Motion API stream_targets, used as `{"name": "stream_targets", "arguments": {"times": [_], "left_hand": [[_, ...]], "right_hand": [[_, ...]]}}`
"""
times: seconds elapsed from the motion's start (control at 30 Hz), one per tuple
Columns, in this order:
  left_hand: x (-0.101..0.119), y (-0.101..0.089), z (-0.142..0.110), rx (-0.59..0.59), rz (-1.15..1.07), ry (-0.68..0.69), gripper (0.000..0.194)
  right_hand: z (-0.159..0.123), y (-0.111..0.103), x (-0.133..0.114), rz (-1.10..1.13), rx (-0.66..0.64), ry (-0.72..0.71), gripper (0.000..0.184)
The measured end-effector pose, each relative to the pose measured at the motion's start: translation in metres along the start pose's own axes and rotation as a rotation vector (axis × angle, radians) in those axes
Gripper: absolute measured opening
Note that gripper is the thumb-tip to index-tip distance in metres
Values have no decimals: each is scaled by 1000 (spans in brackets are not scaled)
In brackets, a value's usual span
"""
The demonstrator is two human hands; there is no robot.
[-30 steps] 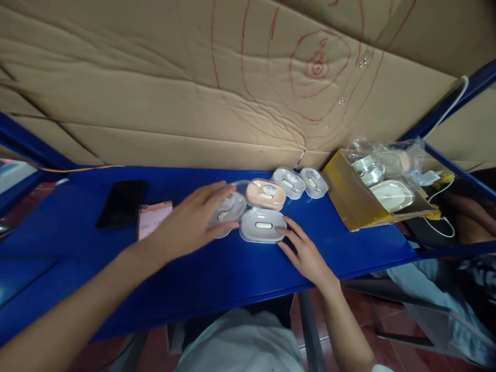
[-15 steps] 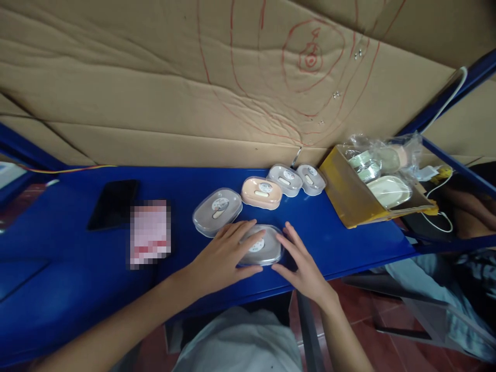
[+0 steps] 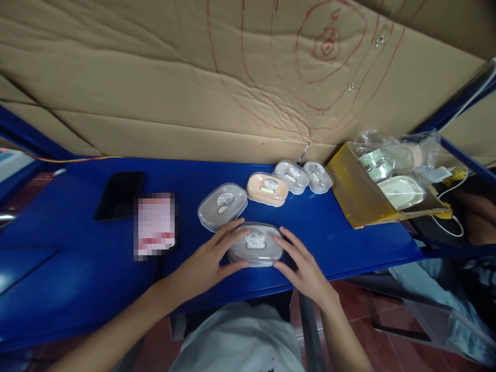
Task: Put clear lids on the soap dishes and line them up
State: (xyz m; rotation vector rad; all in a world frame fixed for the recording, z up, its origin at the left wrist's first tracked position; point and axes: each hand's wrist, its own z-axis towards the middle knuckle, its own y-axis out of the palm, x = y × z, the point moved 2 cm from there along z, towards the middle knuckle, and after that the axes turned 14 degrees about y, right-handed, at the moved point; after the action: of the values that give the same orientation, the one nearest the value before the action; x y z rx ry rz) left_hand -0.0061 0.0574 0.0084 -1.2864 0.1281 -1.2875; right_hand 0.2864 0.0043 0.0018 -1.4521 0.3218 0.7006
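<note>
A grey oval soap box (image 3: 258, 253) with a clear lid and a round label lies flat on the blue table near its front edge. My left hand (image 3: 217, 253) grips its left end, with the thumb at the near side and the fingers over the far side and lid. My right hand (image 3: 304, 263) holds the right end between thumb and fingers. Just behind sits another grey soap box (image 3: 211, 211), set at a slant. A peach soap box (image 3: 267, 195) stands farther back, beside a grey soap box (image 3: 300, 181) and one more grey soap box (image 3: 324, 181).
A yellow-brown carton (image 3: 351, 199) at the right holds bagged items and a cream-coloured dish. To the left lie a dark phone (image 3: 118, 196) and a blurred-out pink packet (image 3: 155, 225). Cardboard (image 3: 155, 103) with red drawn rings backs the table. A seated person's leg (image 3: 426, 289) shows at lower right.
My left hand has drawn back leftward off the lid to the box's left end, uncovering the label. My right hand still holds the right side. The whole view has shifted slightly.
</note>
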Motion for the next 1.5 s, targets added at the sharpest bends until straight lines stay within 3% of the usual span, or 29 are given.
{"name": "stream_targets", "arguments": {"times": [0.2,0.5,0.77,1.0,1.2,1.33,1.5], "left_hand": [[8,-4,-15,-30,52,-17,63],[29,19,-43,84,221,-98,65],[29,16,-36,40,229,-50,59],[26,16,-33,17,196,-41,58],[22,14,-32,0,167,-55,58],[25,5,-27,21,235,-11,57],[27,-28,-12,191,437,72,45]], "right_hand": [[-2,0,-11,-117,24,-174,67],[1,0,-14,-109,-32,-282,68],[-8,6,-12,-111,57,-294,82],[-8,5,-3,3,47,-234,80],[-8,8,-9,-94,58,-283,78],[0,8,-10,-103,57,-275,73],[11,-1,-3,-90,76,-170,58]]}}
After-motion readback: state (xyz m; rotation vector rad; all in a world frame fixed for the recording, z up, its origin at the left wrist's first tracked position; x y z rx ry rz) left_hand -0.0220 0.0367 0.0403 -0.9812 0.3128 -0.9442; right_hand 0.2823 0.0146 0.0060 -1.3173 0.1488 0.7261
